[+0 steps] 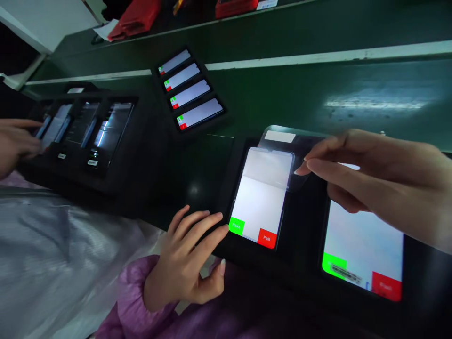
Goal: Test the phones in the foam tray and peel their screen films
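Note:
My right hand (356,174) pinches a clear plastic sheet (306,143) with a white label (280,136) on it. The sheet covers the upper part of a lit phone (259,202), whose white screen shows a green Pass box and a red Fail box. Fingers spread, my left hand (192,256) holds nothing; its fingertips are by the phone's lower left corner. Partly under my right hand and forearm is a second lit phone (362,240), with a barcode strip near its bottom edge. Both phones lie in a dark tray (303,226).
Farther back, a dark tray (226,120) holds several lit phones. At the left, another person's hand (16,143) is at a tray (132,136) of phones with mostly dark screens. Red items (137,19) lie along the back of the green bench (268,89).

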{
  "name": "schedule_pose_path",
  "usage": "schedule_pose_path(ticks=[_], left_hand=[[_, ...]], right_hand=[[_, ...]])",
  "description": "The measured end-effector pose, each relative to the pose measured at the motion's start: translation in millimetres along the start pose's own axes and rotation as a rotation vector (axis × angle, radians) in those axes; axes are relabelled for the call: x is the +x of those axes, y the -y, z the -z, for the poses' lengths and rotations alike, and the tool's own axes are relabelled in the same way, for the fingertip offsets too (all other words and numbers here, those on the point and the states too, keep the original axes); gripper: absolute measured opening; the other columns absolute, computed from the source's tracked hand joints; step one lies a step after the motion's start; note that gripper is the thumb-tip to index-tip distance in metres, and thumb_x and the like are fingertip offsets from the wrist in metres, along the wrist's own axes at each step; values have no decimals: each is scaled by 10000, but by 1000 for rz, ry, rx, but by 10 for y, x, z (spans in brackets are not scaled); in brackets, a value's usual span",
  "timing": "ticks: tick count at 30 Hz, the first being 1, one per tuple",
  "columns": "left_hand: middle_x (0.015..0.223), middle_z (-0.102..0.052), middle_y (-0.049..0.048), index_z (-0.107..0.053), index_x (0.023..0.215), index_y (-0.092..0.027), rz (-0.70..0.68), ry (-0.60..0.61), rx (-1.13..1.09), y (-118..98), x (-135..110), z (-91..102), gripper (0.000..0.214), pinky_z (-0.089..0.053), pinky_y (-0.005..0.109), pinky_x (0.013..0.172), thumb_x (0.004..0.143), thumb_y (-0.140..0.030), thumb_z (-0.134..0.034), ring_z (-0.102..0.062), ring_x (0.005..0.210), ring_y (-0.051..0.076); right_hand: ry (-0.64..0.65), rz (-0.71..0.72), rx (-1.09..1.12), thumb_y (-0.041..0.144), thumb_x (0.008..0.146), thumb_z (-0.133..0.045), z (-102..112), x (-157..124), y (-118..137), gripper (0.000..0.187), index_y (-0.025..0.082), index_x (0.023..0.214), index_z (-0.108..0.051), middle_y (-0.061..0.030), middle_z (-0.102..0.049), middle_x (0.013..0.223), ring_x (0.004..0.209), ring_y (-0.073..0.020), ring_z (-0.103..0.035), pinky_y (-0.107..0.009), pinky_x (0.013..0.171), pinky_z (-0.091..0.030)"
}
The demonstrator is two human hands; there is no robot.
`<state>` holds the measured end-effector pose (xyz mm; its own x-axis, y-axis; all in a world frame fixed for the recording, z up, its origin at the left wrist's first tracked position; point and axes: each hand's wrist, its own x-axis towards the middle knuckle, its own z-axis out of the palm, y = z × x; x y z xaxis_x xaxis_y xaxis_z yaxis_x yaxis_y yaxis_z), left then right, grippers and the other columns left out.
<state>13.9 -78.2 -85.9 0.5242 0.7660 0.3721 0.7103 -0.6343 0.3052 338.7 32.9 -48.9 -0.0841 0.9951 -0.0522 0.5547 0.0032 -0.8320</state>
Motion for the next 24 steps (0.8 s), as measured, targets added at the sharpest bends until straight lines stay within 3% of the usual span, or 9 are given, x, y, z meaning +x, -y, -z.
schedule_pose_path(ticks=[3, 6, 9, 14, 22, 24], left_hand=[[1440, -746, 127, -643, 1431, -169, -5, 13, 7, 0, -14, 9, 520, -359, 515, 1293, 926, -280, -588, -674, 1322, 317], [1453, -739, 128, -638, 1432, -172, -6, 14, 8, -2, -24, 10, 505, -370, 513, 1284, 946, -297, -584, -671, 1323, 315], [1462, -730, 123, -635, 1426, -179, 11, 12, 2, -5, -30, 5, 480, -376, 507, 1285, 967, -302, -572, -659, 1334, 301], [1476, -708, 128, -632, 1424, -174, 12, 15, 0, -11, -25, 10, 460, -359, 492, 1304, 983, -283, -561, -626, 1367, 281], [1489, -693, 115, -627, 1427, -186, 25, 13, -18, -22, -26, 16, 441, -345, 467, 1306, 1001, -277, -553, -606, 1372, 264], [1495, -686, 116, -625, 1429, -185, 26, 14, -22, -21, -32, 10, 440, -344, 468, 1307, 1004, -279, -555, -600, 1376, 263]], right_hand=[[79, -23, 42, 849, 894, -677, -26, -36, 91, 601, 255, 981, -698, -12, -581, 582, 377, -118, -462, -227, 320, -340], [80, -79, 60, 875, 834, -681, -40, -82, 166, 628, 263, 976, -667, 3, -549, 564, 369, -138, -478, -248, 320, -367], [110, -125, 77, 889, 801, -640, -64, -133, 218, 653, 272, 1017, -629, -16, -620, 657, 377, -154, -504, -290, 332, -415], [175, -166, 100, 802, 887, -565, -152, -187, 268, 564, 275, 1086, -572, -24, -689, 765, 418, -159, -548, -308, 402, -455], [227, -180, 124, 692, 1044, -524, -196, -271, 203, 439, 283, 1204, -531, 47, -529, 595, 729, -252, -744, -284, 544, -484], [222, -180, 132, 667, 1051, -521, -198, -268, 209, 414, 285, 1209, -525, 56, -519, 583, 706, -244, -739, -286, 553, -490]])
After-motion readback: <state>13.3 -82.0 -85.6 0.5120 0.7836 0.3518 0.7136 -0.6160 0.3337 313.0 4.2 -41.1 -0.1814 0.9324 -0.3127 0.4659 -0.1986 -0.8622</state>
